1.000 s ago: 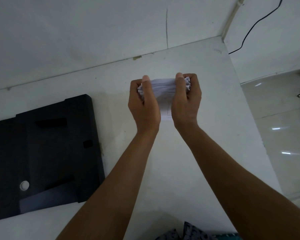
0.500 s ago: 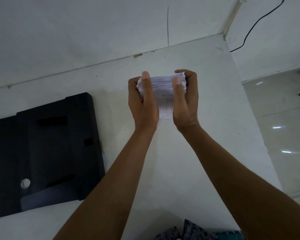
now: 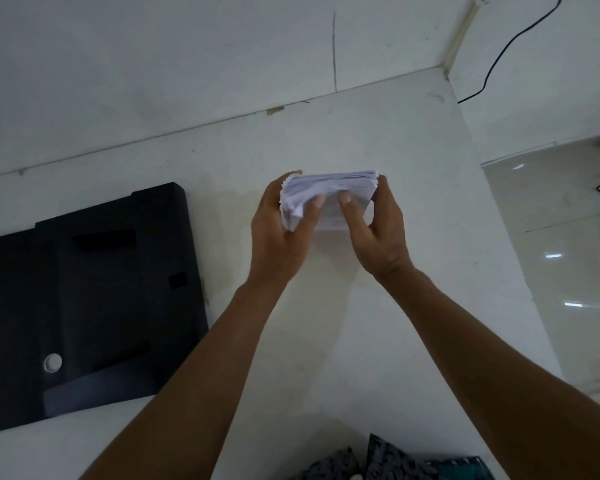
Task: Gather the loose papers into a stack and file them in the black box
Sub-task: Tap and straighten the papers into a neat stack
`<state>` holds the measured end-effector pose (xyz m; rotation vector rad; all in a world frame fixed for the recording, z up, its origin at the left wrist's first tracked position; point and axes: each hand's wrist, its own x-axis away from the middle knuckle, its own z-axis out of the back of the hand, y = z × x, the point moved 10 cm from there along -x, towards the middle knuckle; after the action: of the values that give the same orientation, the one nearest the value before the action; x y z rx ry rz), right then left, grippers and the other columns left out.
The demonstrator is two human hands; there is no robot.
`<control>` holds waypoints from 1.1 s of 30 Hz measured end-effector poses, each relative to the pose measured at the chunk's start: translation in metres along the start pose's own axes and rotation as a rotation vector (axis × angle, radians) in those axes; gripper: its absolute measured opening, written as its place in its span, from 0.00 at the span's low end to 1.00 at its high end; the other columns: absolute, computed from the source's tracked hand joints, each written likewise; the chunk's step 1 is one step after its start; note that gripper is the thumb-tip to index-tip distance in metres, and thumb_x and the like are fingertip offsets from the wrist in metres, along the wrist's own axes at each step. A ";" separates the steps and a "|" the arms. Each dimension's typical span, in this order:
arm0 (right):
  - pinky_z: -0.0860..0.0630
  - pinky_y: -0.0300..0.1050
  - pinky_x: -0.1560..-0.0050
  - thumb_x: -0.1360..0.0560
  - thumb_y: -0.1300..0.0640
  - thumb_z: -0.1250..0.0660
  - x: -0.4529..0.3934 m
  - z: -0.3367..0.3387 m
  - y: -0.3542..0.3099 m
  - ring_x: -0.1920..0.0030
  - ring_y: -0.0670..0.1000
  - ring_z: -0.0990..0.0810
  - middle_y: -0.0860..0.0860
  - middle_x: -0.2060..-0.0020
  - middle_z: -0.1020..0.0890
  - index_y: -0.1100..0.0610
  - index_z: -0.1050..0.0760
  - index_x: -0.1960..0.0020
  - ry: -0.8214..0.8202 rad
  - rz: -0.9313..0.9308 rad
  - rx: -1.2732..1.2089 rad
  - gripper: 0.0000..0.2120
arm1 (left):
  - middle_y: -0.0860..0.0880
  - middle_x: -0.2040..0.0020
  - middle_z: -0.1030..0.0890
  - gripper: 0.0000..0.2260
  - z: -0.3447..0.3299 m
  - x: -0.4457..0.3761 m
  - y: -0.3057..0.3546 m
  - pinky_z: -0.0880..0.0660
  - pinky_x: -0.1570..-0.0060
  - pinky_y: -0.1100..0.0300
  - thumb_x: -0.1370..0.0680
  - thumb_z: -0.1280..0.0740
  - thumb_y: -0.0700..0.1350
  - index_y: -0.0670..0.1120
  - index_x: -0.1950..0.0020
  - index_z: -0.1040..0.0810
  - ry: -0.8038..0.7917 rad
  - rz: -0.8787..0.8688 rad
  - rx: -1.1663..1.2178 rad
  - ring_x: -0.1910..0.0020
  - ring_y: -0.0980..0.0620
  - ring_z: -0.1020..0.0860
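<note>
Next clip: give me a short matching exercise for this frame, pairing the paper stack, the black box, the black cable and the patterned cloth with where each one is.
Things:
1. paper stack
2. black box
3. black cable
4. patterned cloth

Places:
a. on the wall, top right
b. lying on the table at the left
c. held between the left hand and right hand
d. at the bottom edge of the view

Pairs: 1-c, 2-b, 3-a, 4-d

Dim, bluish light w/ low contrast; my forearms point(image 3: 205, 393) look dark. Glare streaks on floor tiles point(image 3: 555, 256) at right. Wide-angle bends edges; slightly soft overall.
</note>
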<state>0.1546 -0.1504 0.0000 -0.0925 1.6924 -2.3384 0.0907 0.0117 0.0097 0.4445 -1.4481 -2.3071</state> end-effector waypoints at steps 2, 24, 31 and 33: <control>0.21 0.50 0.49 0.20 0.49 0.34 -0.001 0.000 0.006 0.48 0.47 0.19 0.49 0.48 0.18 0.58 0.27 0.40 -0.039 -0.011 0.040 0.14 | 0.56 0.44 0.20 0.11 0.007 -0.006 0.000 0.25 0.45 0.67 0.19 0.33 0.49 0.49 0.38 0.25 0.026 0.042 0.021 0.44 0.60 0.21; 0.26 0.51 0.54 0.20 0.61 0.36 0.004 -0.009 0.019 0.57 0.52 0.22 0.52 0.55 0.20 0.56 0.32 0.43 0.007 0.128 0.354 0.07 | 0.47 0.50 0.19 0.03 0.003 0.010 -0.020 0.23 0.55 0.62 0.15 0.42 0.46 0.51 0.44 0.30 0.060 -0.010 -0.084 0.53 0.54 0.20; 0.36 0.48 0.53 0.20 0.56 0.38 0.005 -0.015 0.038 0.57 0.58 0.22 0.46 0.61 0.28 0.57 0.30 0.49 -0.068 0.040 0.553 0.04 | 0.51 0.63 0.24 0.08 -0.007 0.006 -0.040 0.33 0.68 0.68 0.16 0.40 0.44 0.43 0.51 0.28 -0.008 0.068 -0.182 0.67 0.57 0.27; 0.36 0.48 0.51 0.20 0.55 0.38 0.005 -0.011 0.039 0.55 0.57 0.23 0.48 0.61 0.23 0.57 0.29 0.50 -0.045 0.021 0.589 0.05 | 0.48 0.62 0.24 0.06 -0.007 0.010 -0.035 0.33 0.67 0.68 0.16 0.40 0.43 0.43 0.50 0.27 -0.010 0.045 -0.183 0.67 0.58 0.28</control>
<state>0.1538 -0.1528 -0.0411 -0.0157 0.9196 -2.6842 0.0801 0.0154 -0.0260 0.3442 -1.2245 -2.3819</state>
